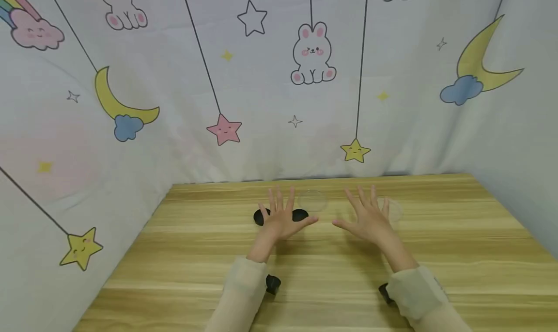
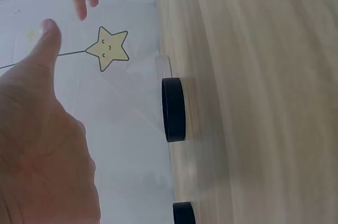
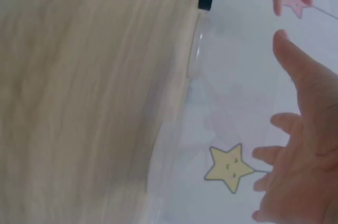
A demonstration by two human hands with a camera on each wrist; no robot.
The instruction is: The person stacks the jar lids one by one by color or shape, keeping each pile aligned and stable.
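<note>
My left hand (image 1: 280, 222) hovers over the table with its fingers spread wide and nothing in it. Beyond it lie two low, round black lid-like pieces (image 1: 260, 217), one on either side of the hand in the head view; the nearer-to-middle black piece (image 2: 174, 109) shows its short side wall in the left wrist view. My right hand (image 1: 369, 220), also spread and holding nothing, is raised to the right. A clear round piece (image 1: 313, 201) lies between the hands, farther back. Partly behind the right fingers is another clear round piece (image 1: 394, 209).
The wood-grain table (image 1: 340, 283) reaches back to a white curtain (image 1: 270, 89) printed with stars, moons and bunnies. The curtain also hangs along both sides. Small black devices (image 1: 273, 284) sit at the wrists, beside the rolled pale sleeves.
</note>
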